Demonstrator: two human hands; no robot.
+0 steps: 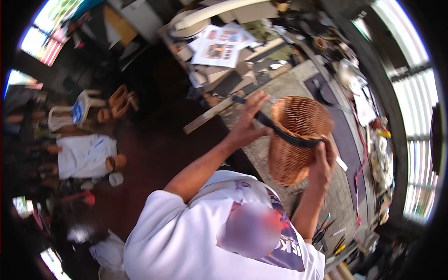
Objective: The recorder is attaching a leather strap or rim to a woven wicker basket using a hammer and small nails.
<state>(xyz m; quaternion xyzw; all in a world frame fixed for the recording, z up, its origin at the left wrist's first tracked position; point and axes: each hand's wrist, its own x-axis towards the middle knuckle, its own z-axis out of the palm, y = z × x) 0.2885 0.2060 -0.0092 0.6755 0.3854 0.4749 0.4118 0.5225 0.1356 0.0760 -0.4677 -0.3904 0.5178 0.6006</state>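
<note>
A brown wicker basket is tilted over the workbench, its open mouth facing up and away from me. Across the near side of its rim runs a black strap, whose free end sticks out to the left past the basket. My left hand has this strap between thumb and fingers, just left of the rim. On the right, my right hand grips the basket at its rim, with the thumb pressing the strap against the wicker. The basket hides some of the right fingers.
Printed sheets and card scraps pile up on the bench's far end. A dark flat sheet and a red cord lie right of the basket. Hand tools rest near my right forearm. Plastic chairs stand at left.
</note>
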